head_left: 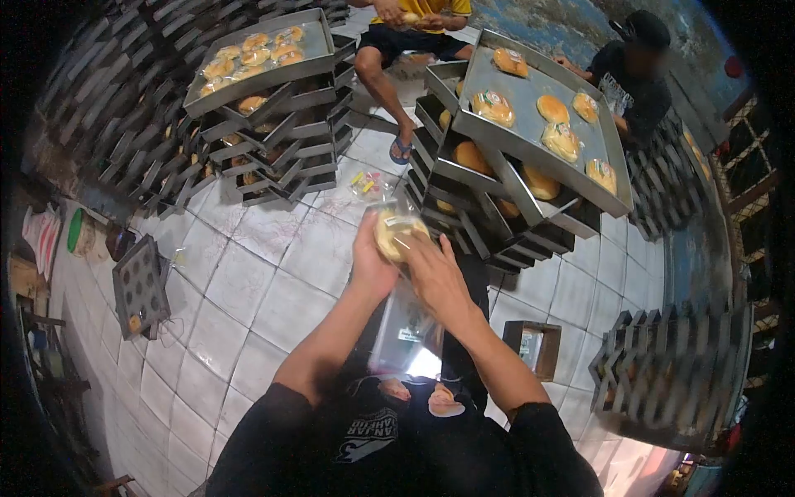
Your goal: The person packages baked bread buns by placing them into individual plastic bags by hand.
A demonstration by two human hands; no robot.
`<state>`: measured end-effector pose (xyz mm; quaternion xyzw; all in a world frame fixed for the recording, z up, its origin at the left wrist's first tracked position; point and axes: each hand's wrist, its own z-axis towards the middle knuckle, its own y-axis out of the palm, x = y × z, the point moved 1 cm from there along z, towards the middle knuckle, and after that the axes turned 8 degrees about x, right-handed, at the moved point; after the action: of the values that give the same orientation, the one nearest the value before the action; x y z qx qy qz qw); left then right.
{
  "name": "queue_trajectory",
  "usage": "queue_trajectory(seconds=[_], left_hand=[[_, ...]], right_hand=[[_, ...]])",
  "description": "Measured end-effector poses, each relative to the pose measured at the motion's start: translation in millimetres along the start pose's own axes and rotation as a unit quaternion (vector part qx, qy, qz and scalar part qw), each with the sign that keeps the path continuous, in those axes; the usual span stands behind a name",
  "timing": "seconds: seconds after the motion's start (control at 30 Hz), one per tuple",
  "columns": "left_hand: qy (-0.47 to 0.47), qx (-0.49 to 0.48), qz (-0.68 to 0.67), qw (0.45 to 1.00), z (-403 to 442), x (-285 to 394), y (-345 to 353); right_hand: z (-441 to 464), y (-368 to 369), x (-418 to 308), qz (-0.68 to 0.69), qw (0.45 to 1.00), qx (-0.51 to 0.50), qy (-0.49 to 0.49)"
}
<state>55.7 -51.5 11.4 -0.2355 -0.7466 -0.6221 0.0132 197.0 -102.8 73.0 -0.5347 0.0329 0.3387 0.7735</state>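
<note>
A pale round bread bun (387, 236) is in a clear plastic bag (406, 217), held up in front of my chest. My left hand (371, 263) is wrapped round the bun's left side. From the right, my right hand (437, 277) has its fingers over the bag and the bun, hiding part of both. A pile of clear plastic bags (402, 327) with a small printed label lies on my lap, just below my hands.
Ahead on the right, a metal tray (530, 120) of bagged buns tops a stack; another tray (263, 62) stands ahead left. A person (406, 21) in yellow sits beyond, another (633, 79) at right. A moulded pan (141, 286) and small box (532, 348) sit on the tiles.
</note>
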Motion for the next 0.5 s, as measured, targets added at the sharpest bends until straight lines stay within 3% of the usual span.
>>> queue_trajectory(seconds=[0.07, 0.1, 0.17, 0.23, 0.27, 0.33, 0.43, 0.5], left_hand=[[0.042, 0.088, -0.006, 0.995, 12, -33, -3], [0.057, 0.109, -0.011, 0.992, 12, -44, -1], [0.135, 0.160, 0.026, 0.977, 13, -47, 12], [0.041, 0.134, -0.029, 0.990, 8, -25, 20], [-0.007, 0.121, -0.061, 0.991, 9, -16, 20], [0.006, 0.111, -0.054, 0.992, 13, -10, 23], [-0.035, 0.064, -0.032, 0.997, 20, -9, 16], [0.017, 0.054, -0.011, 0.998, 25, 4, 12]], right_hand=[[14, 11, 9, -0.076, 0.996, -0.053, 0.014], [17, 11, 14, -0.093, 0.996, -0.008, 0.000], [28, -16, 4, -0.011, 1.000, -0.014, -0.022], [25, -25, 3, 0.049, 0.997, 0.004, -0.060], [21, -26, 0, 0.106, 0.994, 0.000, -0.027], [9, -29, -11, 0.217, 0.975, -0.012, 0.042], [8, -10, -2, 0.258, 0.964, -0.054, 0.030], [2, -16, -7, 0.369, 0.922, -0.103, 0.048]])
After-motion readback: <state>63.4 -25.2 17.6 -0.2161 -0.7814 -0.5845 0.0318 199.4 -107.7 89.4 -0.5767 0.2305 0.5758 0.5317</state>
